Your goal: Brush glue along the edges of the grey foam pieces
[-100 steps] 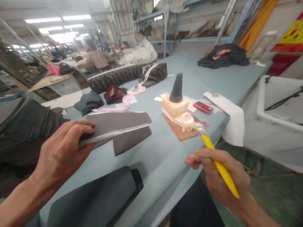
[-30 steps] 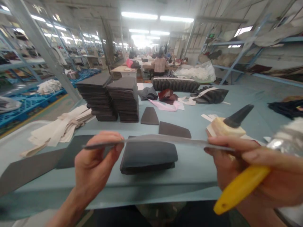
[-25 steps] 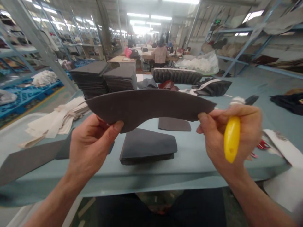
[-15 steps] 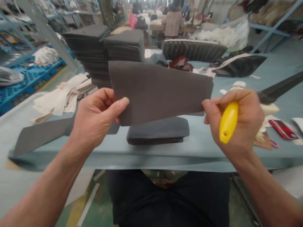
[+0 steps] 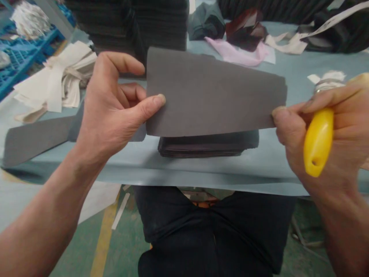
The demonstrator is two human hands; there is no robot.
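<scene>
Both hands hold up a dark grey cut piece [image 5: 213, 92] above the table's near edge. My left hand [image 5: 112, 107] pinches its left end between thumb and fingers. My right hand [image 5: 325, 134] pinches the right end with thumb and forefinger while the other fingers grip a yellow-handled brush [image 5: 317, 140]; its metal ferrule and pale bristles stick up behind the hand. Directly beneath the held piece lies a small stack of the same dark pieces [image 5: 207, 144] on the table.
The blue-grey table [image 5: 201, 173] edge runs just under my hands. A long grey strip [image 5: 31, 138] lies at left, cream pieces [image 5: 57, 80] behind it, tall dark stacks [image 5: 129, 23] at the back, pink and maroon scraps [image 5: 245, 42] beyond.
The brush was lifted away from the glue block and both hands took the grey piece, turned it flat toward me and drew it closer. The view tilted down toward the table edge.
</scene>
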